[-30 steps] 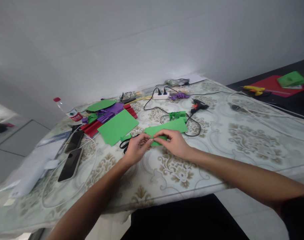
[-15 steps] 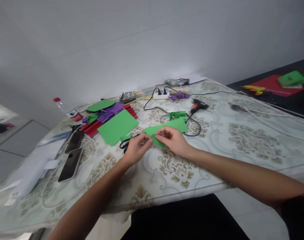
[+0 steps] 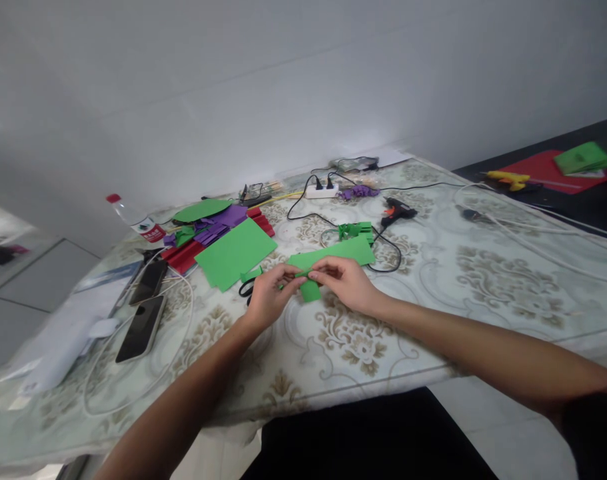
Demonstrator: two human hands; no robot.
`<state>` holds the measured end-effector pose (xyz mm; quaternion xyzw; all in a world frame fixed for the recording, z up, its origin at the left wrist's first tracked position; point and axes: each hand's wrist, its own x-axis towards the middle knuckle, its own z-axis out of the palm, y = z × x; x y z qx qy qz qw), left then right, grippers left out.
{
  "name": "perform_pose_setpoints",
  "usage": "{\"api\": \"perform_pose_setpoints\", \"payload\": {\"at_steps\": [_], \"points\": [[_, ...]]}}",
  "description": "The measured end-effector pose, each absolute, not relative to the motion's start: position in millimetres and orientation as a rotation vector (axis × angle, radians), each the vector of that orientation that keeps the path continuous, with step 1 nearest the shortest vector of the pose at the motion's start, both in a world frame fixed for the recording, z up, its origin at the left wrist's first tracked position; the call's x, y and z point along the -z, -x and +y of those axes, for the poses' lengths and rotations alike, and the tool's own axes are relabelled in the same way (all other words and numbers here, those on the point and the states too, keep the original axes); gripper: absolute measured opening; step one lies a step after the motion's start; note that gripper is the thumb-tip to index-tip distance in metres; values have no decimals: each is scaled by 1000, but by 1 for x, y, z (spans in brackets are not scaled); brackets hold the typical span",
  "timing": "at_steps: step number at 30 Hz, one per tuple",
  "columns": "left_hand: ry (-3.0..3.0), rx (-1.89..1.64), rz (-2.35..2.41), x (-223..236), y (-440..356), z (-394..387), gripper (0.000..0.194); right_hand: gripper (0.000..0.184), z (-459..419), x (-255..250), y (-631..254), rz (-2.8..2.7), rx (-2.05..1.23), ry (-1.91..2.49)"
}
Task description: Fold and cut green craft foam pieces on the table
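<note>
A small piece of green paper (image 3: 310, 291) is pinched between my left hand (image 3: 272, 293) and my right hand (image 3: 347, 283), both closed at its upper edge. That edge looks folded over, and the rest hangs down toward me. Just behind my hands lies a longer green paper strip (image 3: 350, 251). To the left is a larger stack of green sheets (image 3: 238, 255). Black-handled scissors (image 3: 246, 288) lie beside my left hand, partly hidden by it. Cut green paper with fringes (image 3: 356, 231) sits beyond the strip.
A black glue gun (image 3: 398, 211) lies at the back right, its cord looping near a white power strip (image 3: 322, 192). At left are a phone (image 3: 140, 330), a water bottle (image 3: 137, 221) and red folded paper (image 3: 183, 257). A yellow glue gun (image 3: 508, 179) rests on the dark table.
My left hand's fingertips have moved in to the paper's top edge, meeting my right hand's. The small green piece has turned, its upper edge now folded and its lower part hanging toward me.
</note>
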<state>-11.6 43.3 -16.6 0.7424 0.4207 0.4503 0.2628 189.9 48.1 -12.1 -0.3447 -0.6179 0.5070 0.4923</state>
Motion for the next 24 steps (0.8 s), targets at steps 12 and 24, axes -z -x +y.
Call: {"api": "perform_pose_setpoints", "payload": {"at_steps": [12, 24], "points": [[-1781, -1199, 1053, 8, 5, 42, 27, 37, 47, 9, -191, -1541, -1212, 835], [-1694, -1171, 1044, 5, 2, 40, 31, 33, 46, 7, -192, -1607, -1118, 844]]}}
